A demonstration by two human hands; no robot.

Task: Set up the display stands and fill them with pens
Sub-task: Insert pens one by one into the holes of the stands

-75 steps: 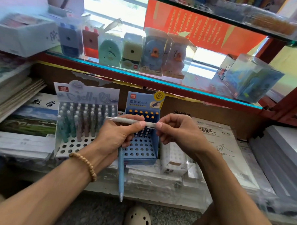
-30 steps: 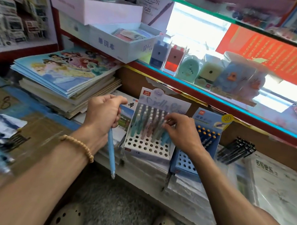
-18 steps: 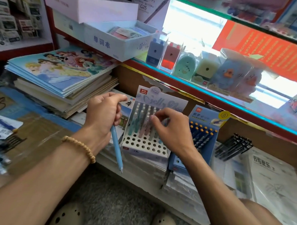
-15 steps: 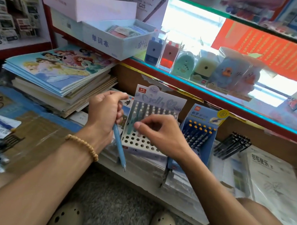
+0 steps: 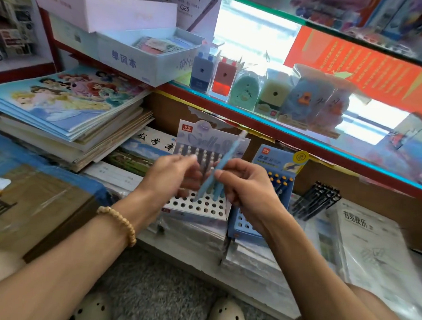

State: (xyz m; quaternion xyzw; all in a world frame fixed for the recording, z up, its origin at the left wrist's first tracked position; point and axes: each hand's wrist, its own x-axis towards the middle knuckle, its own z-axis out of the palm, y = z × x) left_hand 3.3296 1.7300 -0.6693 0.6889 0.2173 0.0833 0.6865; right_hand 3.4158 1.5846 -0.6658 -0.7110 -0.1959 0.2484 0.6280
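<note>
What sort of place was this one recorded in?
Most likely a stationery shop: boxed pencil sharpeners lined up on a glass shelf, stacked notebooks beside it, and pen stands being stocked.

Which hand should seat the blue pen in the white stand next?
Right. The right hand already pinches the blue pen, tilted tip-down over the free holes at the front of the white stand. The left hand looks relaxed beside it and seems to hold nothing.

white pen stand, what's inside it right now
Pastel pens fill the back rows of the white pen stand; the front holes are empty. The hands cover the middle rows.
</note>
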